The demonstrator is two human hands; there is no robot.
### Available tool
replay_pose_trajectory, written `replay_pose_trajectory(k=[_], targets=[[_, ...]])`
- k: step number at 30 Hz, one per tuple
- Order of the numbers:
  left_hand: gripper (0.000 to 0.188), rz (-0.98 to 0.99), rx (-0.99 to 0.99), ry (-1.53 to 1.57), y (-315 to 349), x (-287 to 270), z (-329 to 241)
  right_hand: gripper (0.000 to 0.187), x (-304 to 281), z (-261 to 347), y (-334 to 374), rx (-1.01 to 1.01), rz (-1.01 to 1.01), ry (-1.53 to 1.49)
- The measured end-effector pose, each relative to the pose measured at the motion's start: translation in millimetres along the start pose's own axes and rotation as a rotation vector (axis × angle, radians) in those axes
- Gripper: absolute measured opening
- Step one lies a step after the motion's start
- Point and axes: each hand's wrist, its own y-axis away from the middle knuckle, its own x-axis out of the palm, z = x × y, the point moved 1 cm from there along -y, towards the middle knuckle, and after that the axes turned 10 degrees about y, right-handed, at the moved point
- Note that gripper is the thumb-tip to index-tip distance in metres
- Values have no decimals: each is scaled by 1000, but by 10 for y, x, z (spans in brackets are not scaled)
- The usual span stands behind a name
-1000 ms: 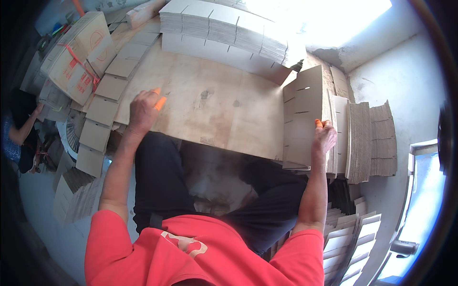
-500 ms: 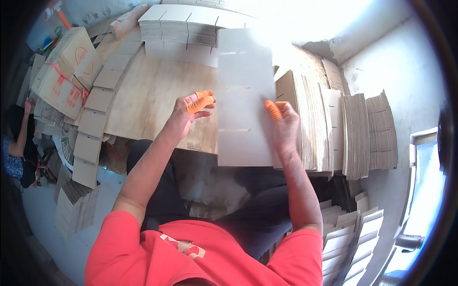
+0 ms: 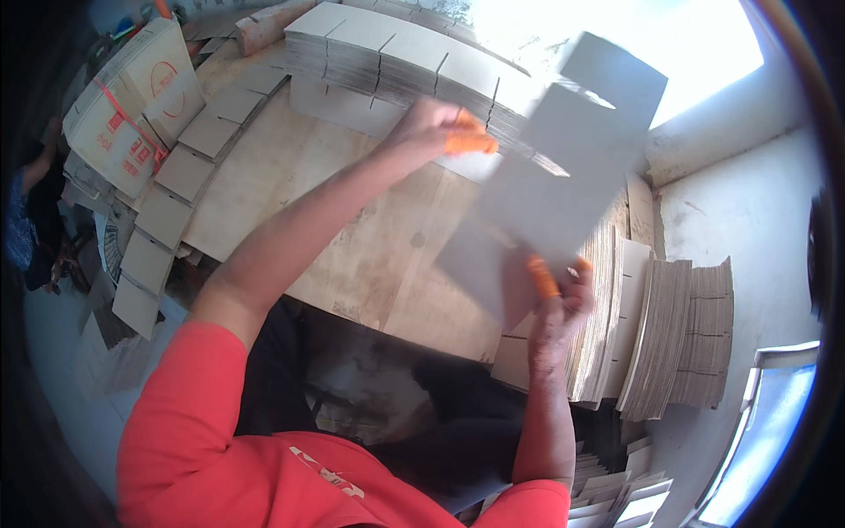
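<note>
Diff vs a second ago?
A slotted cardboard sheet came off the right-hand stack and turned clockwise, its far end swinging right. The left hand moved forward and right, near the sheet's edge; the right hand moved left off the stack, its grip unclear. The far cardboard stack and red-strapped carton stayed put.

- Broad, pale brown wooden tabletop (image 3: 255,189), marked with dark spots
- Whitish, scuffed plaster wall (image 3: 713,211) at right
- Strong white glare (image 3: 704,53) at upper right
- Pale-framed, bluish rectangular pane (image 3: 767,431) at lower right
</note>
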Motion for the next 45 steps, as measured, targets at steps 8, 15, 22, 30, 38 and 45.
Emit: replay_pose_trajectory(k=[8,15,22,30,38,45], targets=[[53,-37,627,-1416,-1153,204,423,17,-328,-71,-194,-96,-263,124],[24,294,686,-1722,-1354,242,575,9,-309,-94,-236,-128,-342,37],[17,188,695,-1289,-1276,175,326,11,-279,-215,-225,-129,-253,28],[13,389,1036,-1642,-808,468,361,13,-197,-133,-270,29,-359,86],[12,408,1039,-1579,-326,622,469,18,-99,-68,-236,95,-309,123],[16,441,1089,-1540,56,750,380,21,-46,-165,-244,47,-236,109]])
